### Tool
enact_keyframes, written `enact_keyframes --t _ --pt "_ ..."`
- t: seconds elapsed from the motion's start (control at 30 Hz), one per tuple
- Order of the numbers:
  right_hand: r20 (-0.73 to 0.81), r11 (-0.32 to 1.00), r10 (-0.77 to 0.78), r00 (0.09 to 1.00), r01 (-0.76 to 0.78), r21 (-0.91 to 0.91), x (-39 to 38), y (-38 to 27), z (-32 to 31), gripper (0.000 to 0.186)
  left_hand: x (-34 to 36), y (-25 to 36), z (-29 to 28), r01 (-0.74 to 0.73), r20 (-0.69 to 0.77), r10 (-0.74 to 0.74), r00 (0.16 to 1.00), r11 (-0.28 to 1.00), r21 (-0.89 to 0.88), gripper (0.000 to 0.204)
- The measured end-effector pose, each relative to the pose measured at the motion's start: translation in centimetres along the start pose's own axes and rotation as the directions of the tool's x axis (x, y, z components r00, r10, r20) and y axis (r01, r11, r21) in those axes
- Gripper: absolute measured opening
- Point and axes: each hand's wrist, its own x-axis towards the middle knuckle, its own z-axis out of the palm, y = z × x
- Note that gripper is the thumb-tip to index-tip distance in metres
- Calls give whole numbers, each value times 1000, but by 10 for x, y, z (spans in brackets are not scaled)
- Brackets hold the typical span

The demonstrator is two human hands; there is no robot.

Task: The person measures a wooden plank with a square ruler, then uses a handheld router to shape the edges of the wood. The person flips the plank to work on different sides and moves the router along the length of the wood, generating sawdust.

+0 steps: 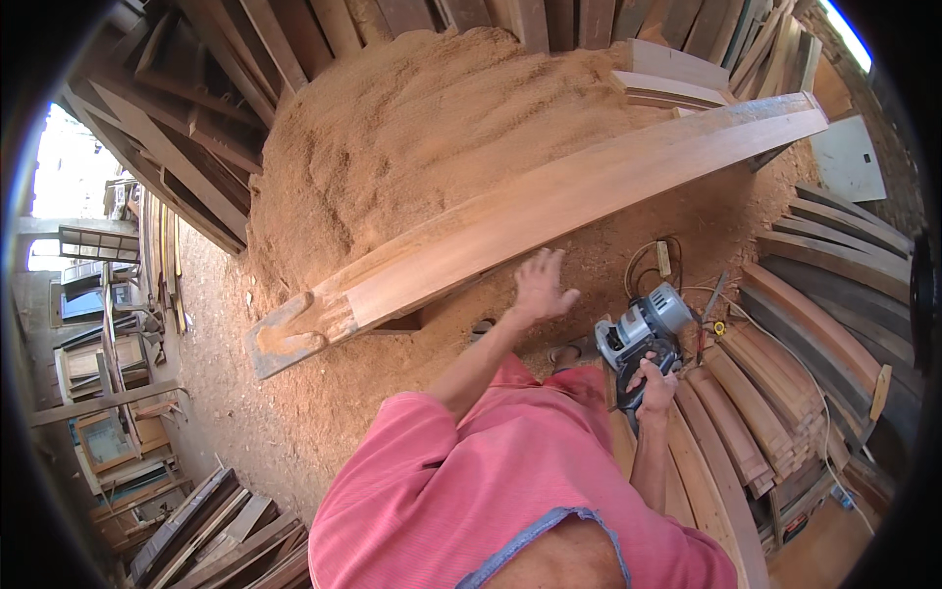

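Observation:
My right hand [655, 381] is wrapped round the black handle of an electric planer [640, 329]. The planer has a grey, vented motor housing and sits by my right thigh, beside stacked wood; whether it rests on the wood I cannot tell. My left hand [543, 288] holds nothing, its fingers spread, close to the near edge of a long, pale wooden board [549, 211]. Whether the fingertips touch the board is unclear. The board slants across from lower left to upper right, on top of a longer worn plank [280, 344].
A large heap of sawdust and shavings [392, 137] lies beyond the board. Curved planks [756, 393] are piled at the right, near a cable [785, 344] and a power socket [663, 258]. More timber [167, 147] leans at the far left and back.

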Motion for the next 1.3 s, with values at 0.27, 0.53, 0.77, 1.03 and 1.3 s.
enact_keyframes --t 0.27,0.53,0.77,1.03,1.3 --pt "-114 981 -144 983 157 115 -60 57 68 19 -79 -245 -128 228 52 -262 964 907 355 123" --pt "-138 955 -170 976 198 219 -142 126 140 21 -138 -373 -162 -82 173 0 985 879 469 124" --pt "-128 936 -205 970 233 265 -208 159 166 28 -130 -368 -161 -133 242 13 970 862 488 122" --pt "-145 798 -496 856 515 313 -340 155 177 37 -123 -382 -157 -134 305 -30 952 854 502 131" --pt "-263 524 -821 507 852 9 -425 176 184 46 -91 -414 -144 -128 294 36 955 945 300 104"
